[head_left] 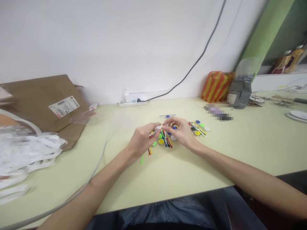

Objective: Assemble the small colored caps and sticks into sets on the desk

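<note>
My left hand (141, 139) and my right hand (181, 131) meet fingertip to fingertip above the table (153, 179). Between them is a small white plastic spinner (158, 127), with a round cap and a thin white arm; both hands pinch it, and the fingers partly hide it. Under my hands lies a heap of coloured plastic arrows (168, 142) and round caps on clear bases, among them a yellow cap (161, 141). Just beyond my fingertips rests a blue arrow with a blue cap (167, 116). To the right sits another small group of arrows and caps (197, 133).
A brown paper bag (43, 108) and a pile of white strips (26, 150) fill the left. A grey cable (96, 167) crosses by my left forearm. Along the wall are a power strip (133, 103), a striped bag (216, 88), a grey bag (240, 92) and a blurred-out item (218, 112).
</note>
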`<state>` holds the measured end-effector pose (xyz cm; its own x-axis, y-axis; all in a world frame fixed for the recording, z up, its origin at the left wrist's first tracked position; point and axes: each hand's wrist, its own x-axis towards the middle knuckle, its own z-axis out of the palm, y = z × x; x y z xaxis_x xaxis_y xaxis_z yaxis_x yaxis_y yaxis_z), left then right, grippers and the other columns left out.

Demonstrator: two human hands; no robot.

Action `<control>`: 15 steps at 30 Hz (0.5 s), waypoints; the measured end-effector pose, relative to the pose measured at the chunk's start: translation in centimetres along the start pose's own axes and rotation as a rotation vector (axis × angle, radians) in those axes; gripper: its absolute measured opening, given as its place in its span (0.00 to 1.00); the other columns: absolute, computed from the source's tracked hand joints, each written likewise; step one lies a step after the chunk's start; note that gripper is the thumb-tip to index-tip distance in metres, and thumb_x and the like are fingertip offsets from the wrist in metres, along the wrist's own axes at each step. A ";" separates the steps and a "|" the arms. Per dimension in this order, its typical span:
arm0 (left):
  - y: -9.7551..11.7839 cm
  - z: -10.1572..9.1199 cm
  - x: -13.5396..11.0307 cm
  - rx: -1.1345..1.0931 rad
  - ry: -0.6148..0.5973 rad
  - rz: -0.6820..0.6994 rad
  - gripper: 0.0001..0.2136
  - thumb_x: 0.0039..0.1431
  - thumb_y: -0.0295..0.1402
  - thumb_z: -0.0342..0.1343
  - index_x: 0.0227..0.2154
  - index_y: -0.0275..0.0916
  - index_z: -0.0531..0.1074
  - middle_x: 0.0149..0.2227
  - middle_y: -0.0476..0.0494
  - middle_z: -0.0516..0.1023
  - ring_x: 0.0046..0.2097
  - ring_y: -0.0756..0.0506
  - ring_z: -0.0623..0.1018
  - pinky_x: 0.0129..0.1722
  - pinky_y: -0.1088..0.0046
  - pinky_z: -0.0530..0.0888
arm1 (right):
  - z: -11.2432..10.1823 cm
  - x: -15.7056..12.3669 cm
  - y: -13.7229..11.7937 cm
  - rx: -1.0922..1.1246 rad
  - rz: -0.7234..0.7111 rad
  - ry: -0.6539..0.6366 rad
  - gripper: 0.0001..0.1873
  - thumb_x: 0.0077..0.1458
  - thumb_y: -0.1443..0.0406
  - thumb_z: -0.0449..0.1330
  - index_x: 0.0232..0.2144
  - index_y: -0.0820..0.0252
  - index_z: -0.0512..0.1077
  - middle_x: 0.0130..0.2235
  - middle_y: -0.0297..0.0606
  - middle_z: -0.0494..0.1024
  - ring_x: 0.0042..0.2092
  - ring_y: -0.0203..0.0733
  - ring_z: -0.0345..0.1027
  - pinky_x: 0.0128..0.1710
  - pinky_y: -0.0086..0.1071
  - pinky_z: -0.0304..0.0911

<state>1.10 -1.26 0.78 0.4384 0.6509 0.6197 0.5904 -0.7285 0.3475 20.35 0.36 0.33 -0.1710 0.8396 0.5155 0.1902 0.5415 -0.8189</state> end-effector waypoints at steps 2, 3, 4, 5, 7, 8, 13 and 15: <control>0.1 -0.1 0.0 0.037 0.012 -0.008 0.11 0.67 0.34 0.49 0.45 0.38 0.74 0.41 0.43 0.82 0.39 0.48 0.80 0.42 0.74 0.73 | 0.1 -0.2 -0.1 -0.051 -0.044 -0.007 0.10 0.57 0.58 0.64 0.32 0.60 0.76 0.32 0.36 0.78 0.33 0.38 0.68 0.36 0.32 0.62; 0.2 -0.1 0.0 0.050 0.016 -0.013 0.10 0.67 0.33 0.49 0.44 0.38 0.74 0.40 0.44 0.82 0.39 0.48 0.81 0.42 0.74 0.73 | 0.1 -0.3 -0.2 -0.075 -0.071 -0.009 0.09 0.58 0.59 0.63 0.33 0.59 0.76 0.33 0.36 0.78 0.34 0.38 0.68 0.37 0.32 0.62; 0.3 -0.2 0.1 0.057 0.018 -0.018 0.10 0.67 0.34 0.49 0.44 0.38 0.74 0.40 0.44 0.82 0.38 0.48 0.81 0.41 0.75 0.73 | 0.1 -0.4 -0.3 -0.098 -0.101 -0.009 0.08 0.59 0.60 0.62 0.33 0.59 0.76 0.34 0.36 0.79 0.35 0.39 0.68 0.38 0.33 0.62; 0.4 -0.3 0.1 0.058 0.016 -0.024 0.10 0.67 0.34 0.49 0.43 0.39 0.73 0.40 0.45 0.82 0.38 0.48 0.81 0.41 0.75 0.73 | 0.1 -0.5 -0.4 -0.119 -0.134 -0.005 0.07 0.59 0.61 0.62 0.34 0.58 0.76 0.35 0.37 0.79 0.36 0.39 0.68 0.39 0.33 0.62; 0.5 -0.4 0.1 0.048 0.014 -0.053 0.09 0.67 0.35 0.50 0.45 0.40 0.72 0.39 0.46 0.82 0.39 0.48 0.81 0.39 0.76 0.73 | 0.0 -0.5 -0.5 -0.149 -0.202 0.006 0.06 0.59 0.62 0.62 0.34 0.57 0.76 0.36 0.37 0.79 0.38 0.41 0.69 0.43 0.35 0.62; 0.6 -0.4 0.1 0.039 0.017 -0.077 0.10 0.67 0.36 0.51 0.47 0.41 0.71 0.38 0.47 0.82 0.38 0.48 0.82 0.38 0.76 0.73 | -0.3 -0.2 -0.4 -0.156 -0.223 0.012 0.06 0.59 0.62 0.62 0.34 0.57 0.76 0.36 0.38 0.79 0.39 0.41 0.69 0.44 0.35 0.62; 0.4 -0.4 0.2 0.023 0.044 -0.143 0.19 0.66 0.37 0.52 0.58 0.44 0.58 0.38 0.51 0.81 0.37 0.50 0.81 0.36 0.77 0.73 | -3.0 2.8 2.2 -0.038 -0.015 0.193 0.09 0.55 0.60 0.63 0.33 0.61 0.78 0.36 0.41 0.81 0.38 0.42 0.71 0.41 0.36 0.62; 0.1 -0.4 0.2 0.062 0.061 -0.129 0.19 0.66 0.33 0.50 0.58 0.44 0.58 0.39 0.52 0.79 0.36 0.51 0.80 0.36 0.77 0.73 | -4.7 4.0 3.7 -0.007 0.099 0.274 0.13 0.53 0.60 0.62 0.36 0.63 0.79 0.35 0.42 0.82 0.39 0.42 0.72 0.41 0.35 0.62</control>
<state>0.98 -1.29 1.19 0.3151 0.7229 0.6149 0.6806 -0.6237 0.3844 24.88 5.96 0.53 0.1159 0.8678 0.4832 0.2001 0.4561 -0.8671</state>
